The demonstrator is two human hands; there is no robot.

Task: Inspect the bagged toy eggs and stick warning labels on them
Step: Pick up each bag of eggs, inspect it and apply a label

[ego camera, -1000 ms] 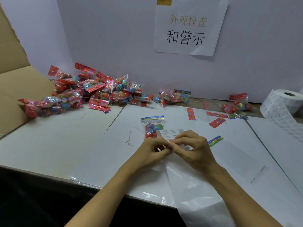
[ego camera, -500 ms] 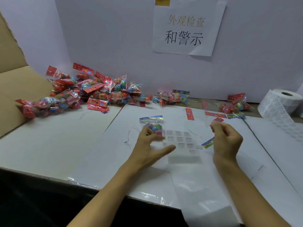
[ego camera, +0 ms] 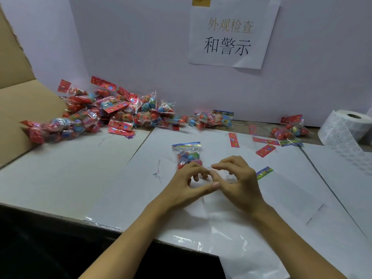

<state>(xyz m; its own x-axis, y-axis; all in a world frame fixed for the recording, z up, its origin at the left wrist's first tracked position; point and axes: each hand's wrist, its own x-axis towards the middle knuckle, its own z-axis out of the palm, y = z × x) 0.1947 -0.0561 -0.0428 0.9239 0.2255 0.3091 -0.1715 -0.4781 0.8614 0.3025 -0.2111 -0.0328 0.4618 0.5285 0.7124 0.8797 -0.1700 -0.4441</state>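
While both hands pinch a label sheet mid-bench, probably to peel one off, the egg bag waits just behind them.

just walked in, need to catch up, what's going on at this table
A person is labelling bagged toy eggs. Both hands meet over a small sheet of warning labels: the left hand and right hand pinch at it, apparently peeling one off. One bag of eggs lies just behind the fingers, seemingly next for a label. A big pile of bags waits at the back left, and a label roll sits at the right.
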